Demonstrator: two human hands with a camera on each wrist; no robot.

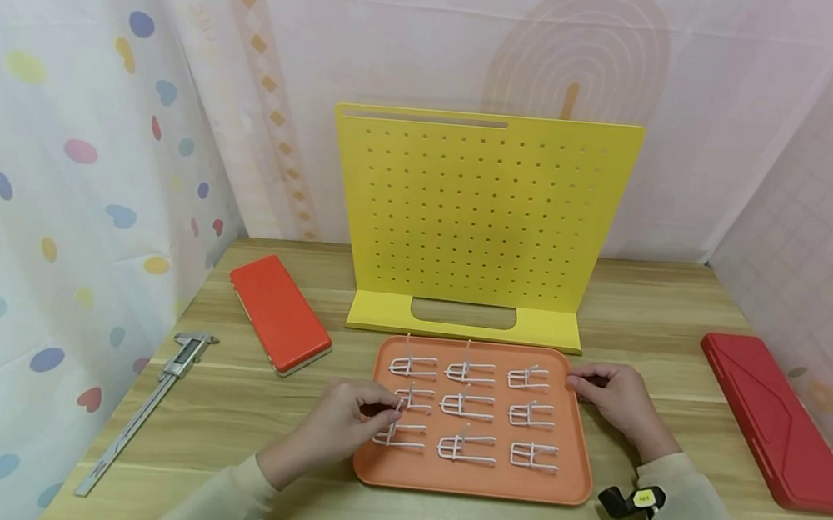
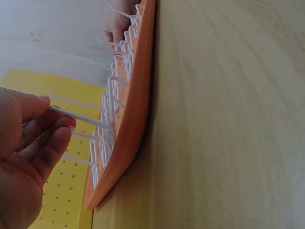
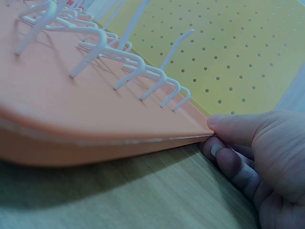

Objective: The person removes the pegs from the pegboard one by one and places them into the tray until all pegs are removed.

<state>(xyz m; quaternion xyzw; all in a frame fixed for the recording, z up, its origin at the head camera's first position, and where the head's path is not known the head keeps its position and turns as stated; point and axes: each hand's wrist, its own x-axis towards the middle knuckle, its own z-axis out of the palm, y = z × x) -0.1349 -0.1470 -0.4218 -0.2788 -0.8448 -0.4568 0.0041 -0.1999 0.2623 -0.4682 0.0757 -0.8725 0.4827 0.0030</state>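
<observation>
An orange tray (image 1: pixel 568 486) lies on the table with several white wire pegboard hooks (image 1: pixel 468 406) set out in rows, their single prongs sticking up. At the tray's front left, my left hand (image 1: pixel 344 420) pinches the raised prong of one hook (image 2: pixel 83 118) between thumb and fingers; that hook appears still down at the tray. My right hand (image 1: pixel 621 401) grips the tray's right rim, thumb on top and fingers beneath, as the right wrist view shows. Directly behind the tray stands a yellow pegboard (image 1: pixel 473 224) full of small holes, with nothing hung on it.
Left of the pegboard lies an orange-red case (image 1: pixel 281 314), and a digital caliper (image 1: pixel 155 398) is near the table's left edge. A long dark red case (image 1: pixel 781 421) sits at the far right. Patterned curtains (image 1: pixel 108 180) hang around the wooden table (image 1: pixel 653 308).
</observation>
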